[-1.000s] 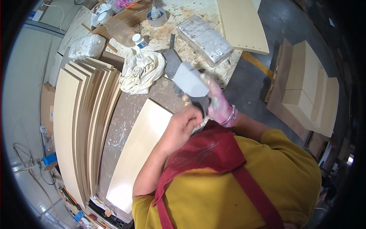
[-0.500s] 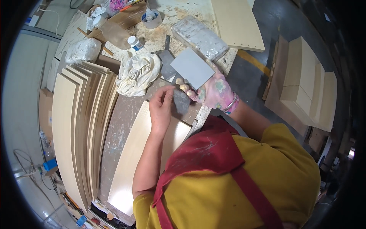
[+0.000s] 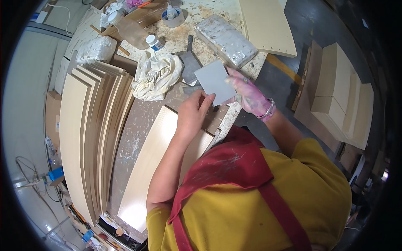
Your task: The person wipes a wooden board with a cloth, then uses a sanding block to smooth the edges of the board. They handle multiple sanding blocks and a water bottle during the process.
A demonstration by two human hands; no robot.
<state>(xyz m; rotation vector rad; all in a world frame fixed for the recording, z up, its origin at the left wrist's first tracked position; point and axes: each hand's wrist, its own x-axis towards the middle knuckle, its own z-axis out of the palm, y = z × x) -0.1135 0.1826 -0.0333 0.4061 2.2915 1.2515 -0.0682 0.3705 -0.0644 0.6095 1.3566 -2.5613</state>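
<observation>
A flat grey square sheet [image 3: 215,80], perhaps sandpaper, is held up above the bench. My bare left hand [image 3: 194,113] pinches its near corner between thumb and fingers. At the sheet's right edge is my right hand [image 3: 250,94], in a pink patterned glove, with fingers bent against the edge and partly hidden. Below my left forearm lies a pale curved wooden board [image 3: 157,142] on the brown work surface. A crumpled cream cloth [image 3: 157,76] sits left of the sheet, beside a dark grey flat piece [image 3: 189,67].
Curved boards [image 3: 90,138] stand stacked on the left. Behind are a wrapped block [image 3: 226,41], a small white bottle [image 3: 154,42], a tape roll [image 3: 173,19] and a clear bottle [image 3: 130,31]. More pale boards [image 3: 341,96] are piled at the right, past the bench edge.
My left hand has moved up and right and taken hold of the sheet's near corner. My right hand has turned and shifted to the sheet's right edge. The view has shifted slightly.
</observation>
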